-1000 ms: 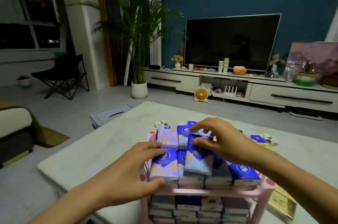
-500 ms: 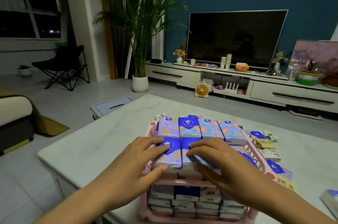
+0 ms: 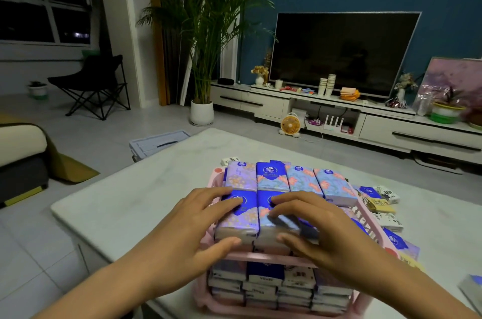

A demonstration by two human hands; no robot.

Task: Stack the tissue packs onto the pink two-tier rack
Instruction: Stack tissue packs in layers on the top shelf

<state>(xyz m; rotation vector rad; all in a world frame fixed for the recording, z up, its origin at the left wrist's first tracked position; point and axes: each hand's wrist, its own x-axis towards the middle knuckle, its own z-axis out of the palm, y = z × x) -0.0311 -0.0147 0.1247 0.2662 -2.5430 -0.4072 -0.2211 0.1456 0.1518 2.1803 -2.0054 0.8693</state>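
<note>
Item: pink two-tier plastic rack (image 3: 263,256), standing at the near end of a white stone-look table (image 3: 125,204). The upper tier carries soft pocket tissue packs (image 3: 300,181) in blue and lilac floral wrappers, laid flat side by side in two rows. Each has a round white crest on a deep blue band, and the crest on the back-row dark blue pack (image 3: 269,175) reads "vinda". The lower tier holds more packs stacked end-out, one navy end (image 3: 265,275) printed "Vinda"; the other ends are too blurred to read. The left hand (image 3: 195,225) lies spread on the near-left pack (image 3: 236,222), fingers nearly straight on top and the thumb set against the pack's near end. The right hand (image 3: 323,238) lies likewise spread over the neighbouring near packs, fingers lightly bent and the thumb against their near edge; neither hand lifts anything. Loose packs (image 3: 386,221), some white with black print I cannot read, lie on the table just to the right of the rack. Beyond the table: a dark flat television (image 3: 341,53), a potted palm (image 3: 200,63), a small orange desk fan (image 3: 289,124) and a black folding chair (image 3: 94,84).
</note>
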